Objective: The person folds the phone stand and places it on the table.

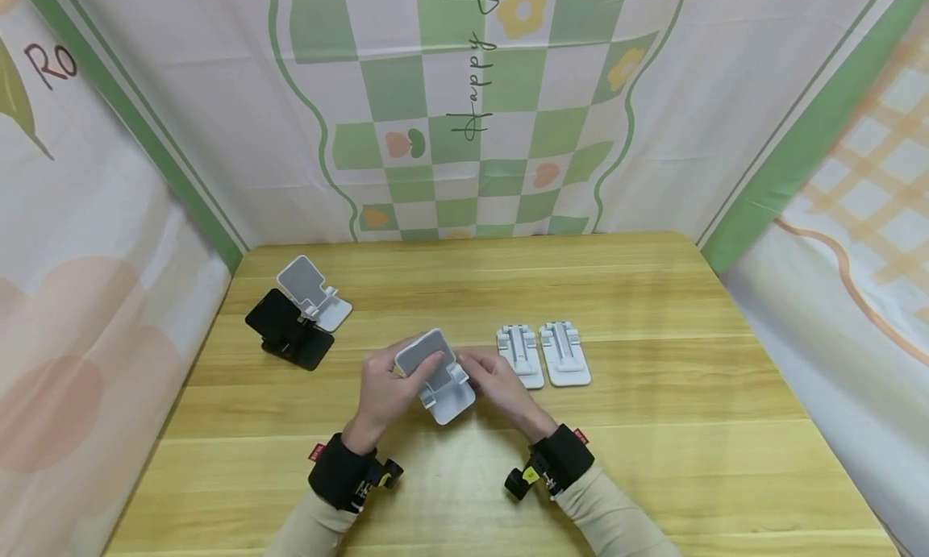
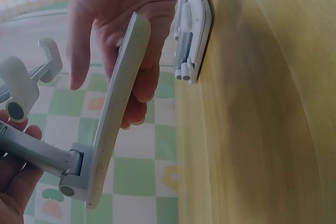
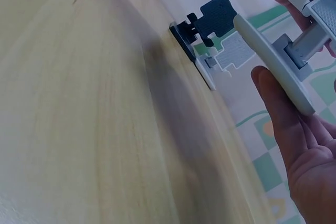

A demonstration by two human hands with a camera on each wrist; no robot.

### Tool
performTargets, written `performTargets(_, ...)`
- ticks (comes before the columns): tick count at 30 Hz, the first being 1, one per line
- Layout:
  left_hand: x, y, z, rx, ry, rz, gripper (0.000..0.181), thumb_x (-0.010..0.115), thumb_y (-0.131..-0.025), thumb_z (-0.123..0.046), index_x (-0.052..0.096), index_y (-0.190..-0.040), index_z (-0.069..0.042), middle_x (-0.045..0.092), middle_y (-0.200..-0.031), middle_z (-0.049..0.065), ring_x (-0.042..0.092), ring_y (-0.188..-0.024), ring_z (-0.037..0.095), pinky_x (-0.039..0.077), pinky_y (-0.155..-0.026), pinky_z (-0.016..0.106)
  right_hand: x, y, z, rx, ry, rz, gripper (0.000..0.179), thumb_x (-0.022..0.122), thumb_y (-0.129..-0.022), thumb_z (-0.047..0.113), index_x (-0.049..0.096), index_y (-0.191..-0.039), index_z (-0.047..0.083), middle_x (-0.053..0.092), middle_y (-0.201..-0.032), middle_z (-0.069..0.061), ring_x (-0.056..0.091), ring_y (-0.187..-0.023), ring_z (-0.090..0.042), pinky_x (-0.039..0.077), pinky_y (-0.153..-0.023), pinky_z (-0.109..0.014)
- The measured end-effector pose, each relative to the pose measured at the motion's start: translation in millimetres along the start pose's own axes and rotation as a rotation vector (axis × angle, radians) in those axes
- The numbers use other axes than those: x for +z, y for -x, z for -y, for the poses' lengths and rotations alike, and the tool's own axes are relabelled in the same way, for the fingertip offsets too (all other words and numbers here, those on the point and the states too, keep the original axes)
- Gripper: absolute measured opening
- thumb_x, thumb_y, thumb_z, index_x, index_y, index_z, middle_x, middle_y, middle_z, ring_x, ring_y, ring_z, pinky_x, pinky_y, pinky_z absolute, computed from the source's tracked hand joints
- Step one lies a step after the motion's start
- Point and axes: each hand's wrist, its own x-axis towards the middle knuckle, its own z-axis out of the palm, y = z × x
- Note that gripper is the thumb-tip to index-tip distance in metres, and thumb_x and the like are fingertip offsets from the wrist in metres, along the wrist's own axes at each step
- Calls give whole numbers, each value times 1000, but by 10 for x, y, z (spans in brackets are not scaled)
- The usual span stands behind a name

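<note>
My left hand [image 1: 388, 384] grips a white foldable phone stand [image 1: 452, 400], its thumb across the grey pad. The stand is unfolded, with the pad plate raised from the base on a hinged arm, as the left wrist view shows. At the base's edge is my right hand [image 1: 501, 386]; its fingers [image 2: 143, 85] curl behind the base while the thumb reaches down on the other side. From the right wrist, the base [image 3: 275, 69] appears edge-on above the right hand [image 3: 310, 166]. Both hands hold the stand above the table, near its middle.
Two folded white phone stands [image 1: 519, 357] [image 1: 564, 354] lie side by side just right of the right hand. At the left stand an unfolded black phone stand [image 1: 297, 343] and an unfolded white one [image 1: 335, 311], close together. The wooden table [image 1: 653, 476] ends at a patterned curtain [image 1: 464, 194].
</note>
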Motion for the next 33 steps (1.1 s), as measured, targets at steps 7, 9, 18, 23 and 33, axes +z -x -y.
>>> performTargets(7, -26, -9, -31, -33, 42, 94, 24, 81, -80, 3, 77, -103, 5, 78, -92, 19, 77, -77, 30, 62, -68, 26, -9, -18, -45, 9, -19, 39, 49, 51, -110, 30, 56, -139, -9, 68, -125, -27, 72, -95, -18, 60, -80, -31)
performTargets(9, -35, -13, -40, -43, 45, 122, 23, 81, -80, 2, 77, -103, 5, 78, -93, 18, 77, -78, 30, 62, -69, 26, -17, -18, -58, 2, -9, 49, 48, 51, -110, 28, 56, -140, -9, 68, -125, -28, 72, -94, -16, 60, -78, -30)
performTargets(18, -50, -38, -77, -69, 81, 236, 25, 80, -83, 0, 76, -107, 4, 78, -97, 17, 78, -82, 27, 62, -72, 27, -32, -16, -108, -21, 61, 73, 41, 49, -108, 13, 53, -141, -11, 73, -111, -29, 71, -82, -10, 57, -68, -25)
performTargets(23, -61, -57, -106, -87, 75, 270, 25, 79, -86, -3, 76, -110, 3, 79, -99, 16, 78, -85, 25, 63, -72, 29, -30, -11, -101, -19, 44, 70, 39, 49, -106, 10, 55, -138, -12, 74, -105, -28, 71, -79, -9, 57, -69, -24)
performTargets(33, -91, -112, -133, -219, 65, 340, 30, 78, -92, -11, 73, -120, -4, 78, -107, 11, 75, -94, 22, 61, -80, 32, -49, 0, -106, 4, 13, 53, 33, 50, -105, 11, 58, -127, -13, 76, -99, -25, 73, -79, -12, 59, -71, -26)
